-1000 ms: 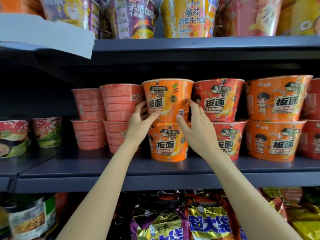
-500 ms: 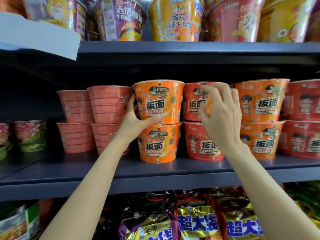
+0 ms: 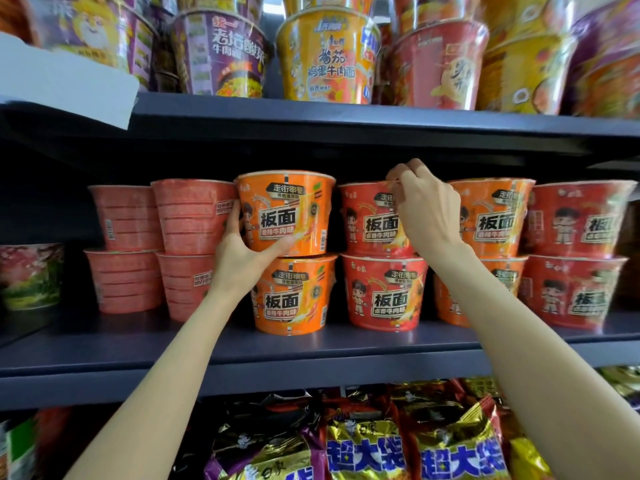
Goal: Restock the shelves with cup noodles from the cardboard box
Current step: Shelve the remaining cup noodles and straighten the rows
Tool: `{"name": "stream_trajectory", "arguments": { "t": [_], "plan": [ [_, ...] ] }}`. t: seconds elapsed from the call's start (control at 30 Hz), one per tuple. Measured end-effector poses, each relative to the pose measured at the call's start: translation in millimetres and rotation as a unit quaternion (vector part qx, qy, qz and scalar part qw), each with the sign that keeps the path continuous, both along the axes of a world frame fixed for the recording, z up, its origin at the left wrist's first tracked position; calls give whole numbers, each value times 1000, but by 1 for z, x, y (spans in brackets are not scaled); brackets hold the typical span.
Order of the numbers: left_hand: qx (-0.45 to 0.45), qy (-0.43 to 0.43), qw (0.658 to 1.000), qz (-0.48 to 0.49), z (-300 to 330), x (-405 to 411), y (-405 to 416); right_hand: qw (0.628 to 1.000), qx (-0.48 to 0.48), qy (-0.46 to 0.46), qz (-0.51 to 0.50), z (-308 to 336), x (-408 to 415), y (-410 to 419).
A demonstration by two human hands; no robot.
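Orange plastic wrap is catching the light on the top orange cup [image 3: 287, 213], which is sitting on a second orange cup [image 3: 294, 294] on the middle shelf [image 3: 242, 355]; the left hand [image 3: 242, 254] is gripping that top cup low on its left side, thumb lying across the front near its base and fingers curling round the side towards the ribbed pink cups [image 3: 194, 216] just beside it. The right hand [image 3: 426, 209] is reaching to the upper red cup [image 3: 370, 220] next door, its fingertips [image 3: 398, 176] bunching at the rim as if pinching the edge of the wrap or lid; whether it is truly holding the cup or only touching it I cannot tell for certain, though the fingers are curled on it.

The middle shelf is looking well filled already: pairs of cups are standing two high from the pink ones on the left to the red stack [image 3: 575, 254] on the right; the shelf above [image 3: 346, 119] is also crowded with purple, yellow and red tubs. The cardboard box is not showing anywhere, so how many cups are waiting in it cannot be judged. By my reading, this is the straightening stage; both hands seem to be squaring up cups already placed, and some open shelf is remaining at the far left.
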State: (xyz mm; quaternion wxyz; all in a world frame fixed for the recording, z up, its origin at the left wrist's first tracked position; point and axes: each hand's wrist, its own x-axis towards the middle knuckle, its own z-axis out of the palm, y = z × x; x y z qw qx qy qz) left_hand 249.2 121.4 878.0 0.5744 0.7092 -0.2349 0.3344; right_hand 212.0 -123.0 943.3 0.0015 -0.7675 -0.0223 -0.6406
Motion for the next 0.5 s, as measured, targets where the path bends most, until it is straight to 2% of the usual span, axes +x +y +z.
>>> {"name": "stream_trajectory", "arguments": {
  "t": [0.17,0.37,0.5],
  "plan": [
    [24,-8,999,41,-3,1,-3,995,29,-36,88,-1,-7,-14],
    [25,-10,998,51,-3,5,-2,989,41,-47,137,-3,-3,-16],
    [19,-13,998,60,-4,7,-5,993,41,-48,104,-9,-5,-8]
  ]
}}
